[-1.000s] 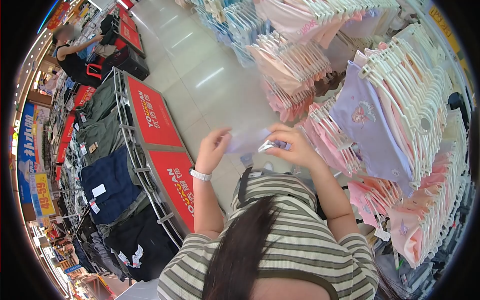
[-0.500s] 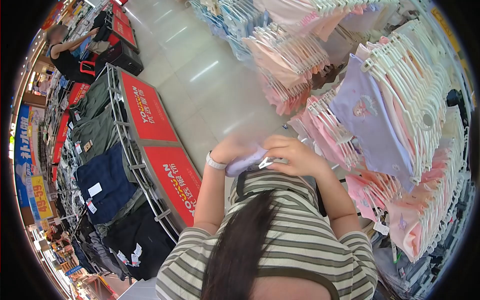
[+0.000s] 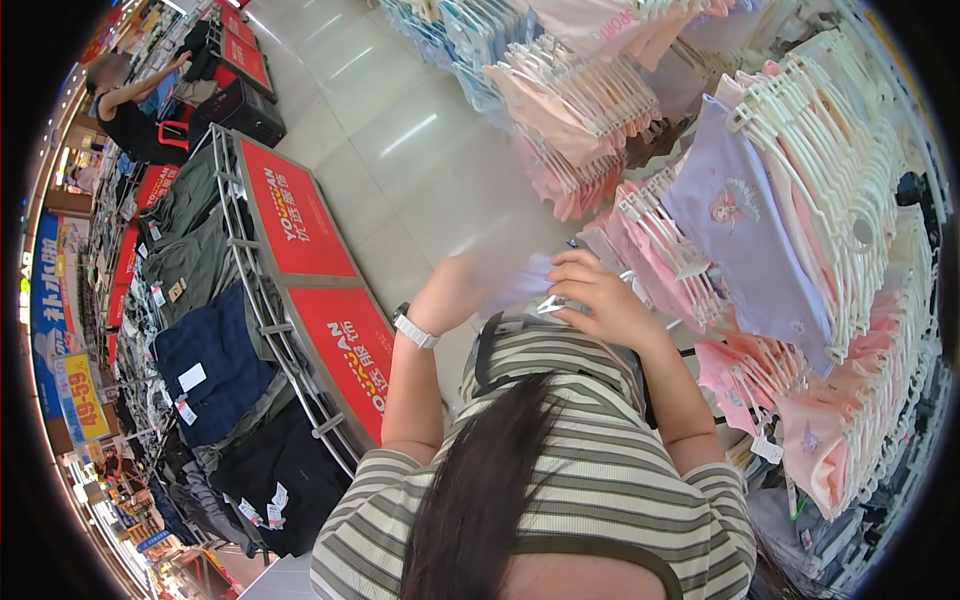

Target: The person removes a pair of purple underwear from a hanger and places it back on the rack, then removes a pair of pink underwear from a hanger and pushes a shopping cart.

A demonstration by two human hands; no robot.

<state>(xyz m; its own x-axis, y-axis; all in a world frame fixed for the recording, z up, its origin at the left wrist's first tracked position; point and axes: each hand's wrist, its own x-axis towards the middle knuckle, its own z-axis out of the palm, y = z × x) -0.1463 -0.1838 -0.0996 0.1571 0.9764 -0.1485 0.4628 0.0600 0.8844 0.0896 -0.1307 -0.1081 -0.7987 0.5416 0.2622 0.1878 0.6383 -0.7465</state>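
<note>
A lavender garment point(image 3: 522, 284), probably underwear like the pieces on the rack, is stretched between my two hands in front of my striped shirt. My left hand point(image 3: 455, 288), with a white-banded watch point(image 3: 415, 332) at its wrist, is closed on the garment's left side; its fingertips are smeared by motion. Closed fingers of my right hand point(image 3: 594, 296) grip the other side. A white clip hanger point(image 3: 550, 305) juts out from under those right fingers, its far part hidden by the hand.
On the right, racks hold pink garments point(image 3: 820, 450) and a lavender one point(image 3: 730, 215) on white hangers. Folded trousers point(image 3: 210, 365) fill a railed display on the left, fronted by red sign panels point(image 3: 295, 215). Another person point(image 3: 130, 110) stands at the far left.
My left hand has moved left and slightly up, and more of the lavender garment spreads between the hands. My right hand has shifted slightly right and up with the hanger.
</note>
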